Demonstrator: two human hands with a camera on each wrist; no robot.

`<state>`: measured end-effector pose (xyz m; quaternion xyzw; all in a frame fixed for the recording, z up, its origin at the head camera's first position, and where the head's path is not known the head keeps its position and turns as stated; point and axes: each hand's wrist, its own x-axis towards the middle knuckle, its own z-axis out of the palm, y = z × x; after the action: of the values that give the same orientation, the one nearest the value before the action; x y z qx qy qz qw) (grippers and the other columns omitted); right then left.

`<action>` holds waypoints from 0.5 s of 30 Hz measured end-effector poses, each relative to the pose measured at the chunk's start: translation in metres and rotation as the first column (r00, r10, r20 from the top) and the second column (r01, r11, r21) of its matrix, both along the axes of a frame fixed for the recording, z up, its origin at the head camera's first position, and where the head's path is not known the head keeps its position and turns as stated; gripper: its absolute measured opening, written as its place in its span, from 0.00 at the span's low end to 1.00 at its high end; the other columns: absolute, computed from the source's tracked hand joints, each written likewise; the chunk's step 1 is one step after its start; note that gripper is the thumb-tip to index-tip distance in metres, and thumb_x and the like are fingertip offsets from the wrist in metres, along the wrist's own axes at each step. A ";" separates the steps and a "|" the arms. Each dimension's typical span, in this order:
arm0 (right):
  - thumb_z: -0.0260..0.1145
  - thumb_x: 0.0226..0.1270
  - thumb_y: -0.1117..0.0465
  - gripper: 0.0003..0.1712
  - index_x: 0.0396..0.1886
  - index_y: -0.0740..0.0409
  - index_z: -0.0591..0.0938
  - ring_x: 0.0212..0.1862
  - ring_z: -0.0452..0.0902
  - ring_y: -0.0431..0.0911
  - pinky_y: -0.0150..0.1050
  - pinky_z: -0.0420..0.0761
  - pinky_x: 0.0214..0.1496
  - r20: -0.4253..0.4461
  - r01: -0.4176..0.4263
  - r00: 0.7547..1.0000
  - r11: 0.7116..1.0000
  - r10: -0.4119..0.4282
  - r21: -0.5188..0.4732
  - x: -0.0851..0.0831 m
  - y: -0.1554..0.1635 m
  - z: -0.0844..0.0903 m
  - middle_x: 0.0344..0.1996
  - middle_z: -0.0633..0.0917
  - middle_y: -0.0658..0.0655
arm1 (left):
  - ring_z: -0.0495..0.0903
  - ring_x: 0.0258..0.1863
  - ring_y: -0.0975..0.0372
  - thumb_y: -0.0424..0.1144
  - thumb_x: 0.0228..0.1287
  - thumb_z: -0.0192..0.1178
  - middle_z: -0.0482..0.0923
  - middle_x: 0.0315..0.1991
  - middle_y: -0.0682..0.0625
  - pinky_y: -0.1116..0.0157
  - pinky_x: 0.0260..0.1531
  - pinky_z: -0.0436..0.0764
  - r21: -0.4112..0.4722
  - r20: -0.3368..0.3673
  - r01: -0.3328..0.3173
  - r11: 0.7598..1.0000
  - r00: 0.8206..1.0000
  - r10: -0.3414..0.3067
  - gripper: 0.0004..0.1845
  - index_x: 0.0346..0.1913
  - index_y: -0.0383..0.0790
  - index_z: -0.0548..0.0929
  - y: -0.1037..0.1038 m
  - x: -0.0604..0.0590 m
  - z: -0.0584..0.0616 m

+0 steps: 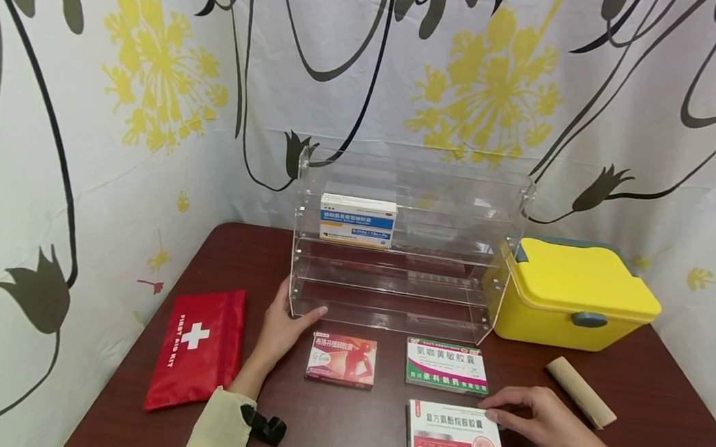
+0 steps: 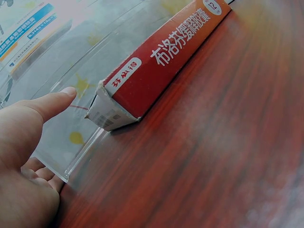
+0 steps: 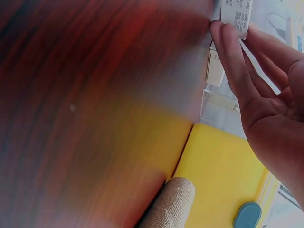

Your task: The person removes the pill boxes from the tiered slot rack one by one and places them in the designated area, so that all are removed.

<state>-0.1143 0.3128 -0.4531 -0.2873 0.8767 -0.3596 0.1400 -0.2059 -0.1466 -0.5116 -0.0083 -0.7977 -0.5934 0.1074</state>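
My left hand grips the lower left corner of a clear acrylic rack; its thumb points inward across the front and its fingers lie along the outer side. In the left wrist view, a red ibuprofen capsule box is close to that thumb. My right hand pinches the upper right corner of a white and red medicine box at the table's front. Behind this box lies a green and white medicine box. A blue and white medicine box stands on an upper left tier of the rack.
At the left lies a red first aid pouch. To the rack's right stands a yellow lidded case with a grey latch. A beige roll, perhaps bandage, lies in front of it. Patterned cloth hangs behind the dark wooden table.
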 end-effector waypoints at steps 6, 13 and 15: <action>0.66 0.68 0.53 0.08 0.44 0.42 0.87 0.42 0.81 0.35 0.34 0.80 0.38 -0.050 0.029 0.998 0.999 -0.028 0.020 0.002 -0.002 0.000 0.39 0.86 0.39 | 0.69 0.63 0.59 0.58 0.49 0.74 0.69 0.66 0.54 0.51 0.62 0.67 0.000 0.000 0.001 1.000 1.000 -0.001 0.51 0.74 0.64 0.57 0.000 0.000 0.000; 0.67 0.68 0.52 0.08 0.43 0.42 0.87 0.41 0.80 0.35 0.33 0.80 0.38 -0.048 0.046 0.998 0.999 -0.045 0.027 0.003 -0.002 -0.003 0.38 0.86 0.39 | 0.69 0.63 0.59 0.57 0.49 0.75 0.68 0.67 0.53 0.51 0.63 0.66 0.008 0.004 0.000 1.000 1.000 0.000 0.51 0.74 0.64 0.57 0.000 0.000 0.000; 0.67 0.68 0.51 0.08 0.43 0.41 0.87 0.41 0.80 0.34 0.33 0.80 0.38 -0.047 0.051 0.998 0.998 -0.049 0.034 0.003 -0.002 -0.003 0.38 0.86 0.39 | 0.69 0.63 0.59 0.57 0.49 0.75 0.68 0.66 0.53 0.51 0.63 0.66 0.010 0.010 0.001 1.000 1.000 -0.001 0.51 0.74 0.64 0.57 0.000 0.000 0.000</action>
<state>-0.1115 0.3112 -0.4561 -0.2710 0.8927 -0.3410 0.1156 -0.2061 -0.1463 -0.5115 -0.0054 -0.7952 -0.5974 0.1031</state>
